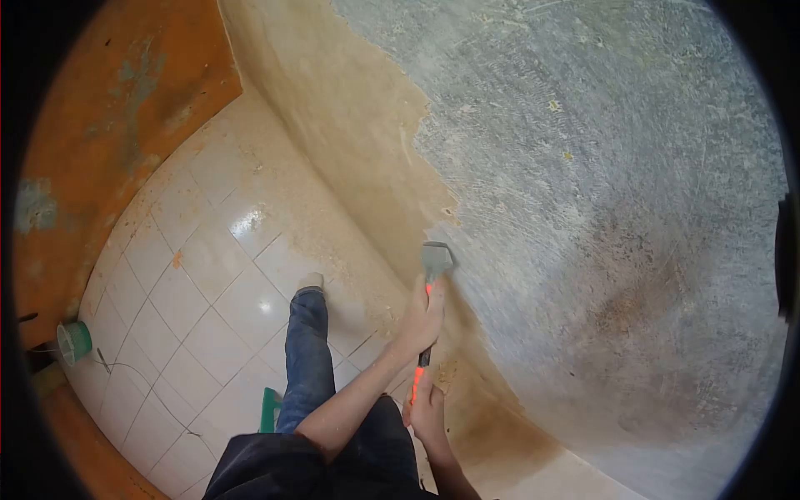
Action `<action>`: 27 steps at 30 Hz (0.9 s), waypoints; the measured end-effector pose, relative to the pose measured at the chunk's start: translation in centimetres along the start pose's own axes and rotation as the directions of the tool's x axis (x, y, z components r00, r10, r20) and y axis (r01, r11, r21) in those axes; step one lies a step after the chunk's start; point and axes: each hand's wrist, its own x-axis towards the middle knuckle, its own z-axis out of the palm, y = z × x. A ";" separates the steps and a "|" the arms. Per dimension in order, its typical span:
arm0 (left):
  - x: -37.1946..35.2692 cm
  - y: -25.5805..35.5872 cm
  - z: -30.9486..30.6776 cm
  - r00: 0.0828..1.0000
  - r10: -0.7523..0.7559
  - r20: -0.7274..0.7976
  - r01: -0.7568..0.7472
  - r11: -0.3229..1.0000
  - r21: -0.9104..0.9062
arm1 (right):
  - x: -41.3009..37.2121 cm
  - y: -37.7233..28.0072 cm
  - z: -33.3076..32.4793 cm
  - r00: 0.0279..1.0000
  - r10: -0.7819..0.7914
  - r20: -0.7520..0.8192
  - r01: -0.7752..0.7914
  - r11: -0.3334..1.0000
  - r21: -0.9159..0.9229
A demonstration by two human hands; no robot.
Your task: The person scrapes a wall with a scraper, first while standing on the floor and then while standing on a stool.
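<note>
Both of my hands are closed around the long red-and-black handle of a scraper (437, 259). Higher up, my left hand (423, 317) wraps the handle just below the wide metal head. My right hand (427, 410) grips the handle's lower end, close to my body. The blade lies at the ragged border between the tan coating (392, 183) and the rough grey surface (533, 192) of the wall. Part of the handle is hidden under my fingers.
White floor tiles (183, 308) carry dusty debris along the wall's foot. Near my leg (308, 358) is a green plastic piece (268, 409). A green bucket (75, 342) stands at far left by a thin cord, below a worn orange surface (125, 92).
</note>
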 end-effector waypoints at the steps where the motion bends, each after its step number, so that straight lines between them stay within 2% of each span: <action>1: 0.4 0.5 -0.5 0.999 -0.019 0.031 0.019 1.000 -0.005 | 0.7 -0.3 -0.1 1.000 -0.020 0.001 0.020 0.998 -0.053; 3: 0.4 -0.3 -0.5 0.997 -0.053 0.053 0.054 0.998 -0.011 | 0.4 0.6 0.0 0.999 -0.034 0.001 0.034 0.999 -0.039; 5: 0.5 -1.7 0.2 0.994 0.098 0.043 -0.095 0.994 -0.051 | 0.3 0.2 -0.1 0.998 -0.055 -0.020 0.055 0.998 -0.007; 6: 0.4 -1.1 0.2 0.994 0.097 0.049 -0.095 0.994 -0.045 | 0.7 -0.3 -0.5 0.999 -0.032 -0.013 0.031 0.999 -0.031; 8: 0.8 1.0 0.0 0.998 -0.068 0.013 0.069 0.993 -0.092 | 1.3 -0.3 -1.2 1.000 0.014 0.002 -0.014 0.999 -0.040; 12: 0.7 0.4 0.5 0.999 0.043 -0.018 -0.043 0.998 -0.046 | 0.5 -0.1 -0.7 0.998 -0.063 -0.002 0.063 0.996 -0.061; 15: 1.6 -0.7 0.5 0.996 0.082 -0.019 -0.083 0.992 -0.094 | 0.9 -0.5 -1.1 1.000 0.000 0.016 0.000 1.000 -0.017; 17: 1.9 0.6 -0.3 1.000 0.006 -0.004 -0.006 0.992 -0.127 | 1.6 -1.3 -0.7 1.000 -0.014 -0.015 0.013 0.995 -0.094; 19: 0.7 0.9 0.1 1.000 0.005 0.027 -0.003 0.995 -0.100 | 0.7 -0.7 -0.4 0.997 -0.072 0.015 0.073 0.995 -0.072; 21: 0.4 1.3 -0.1 0.998 -0.013 0.067 0.018 0.997 -0.070 | 0.2 -0.9 -0.8 1.000 -0.008 -0.003 0.008 0.998 -0.056; 23: 1.9 2.5 -0.5 0.996 -0.003 -0.085 -0.006 0.994 -0.110 | 1.3 -1.6 -1.3 0.999 -0.022 0.049 0.023 0.999 -0.030; 25: 1.4 1.1 -0.2 0.998 0.016 -0.061 -0.020 0.997 -0.070 | 1.3 -1.8 -0.4 0.998 -0.058 0.020 0.060 0.991 -0.122; 27: 1.1 0.7 -0.7 0.998 0.032 -0.046 -0.032 0.999 -0.016 | 0.2 -0.9 0.3 0.997 -0.062 0.051 0.064 0.997 -0.043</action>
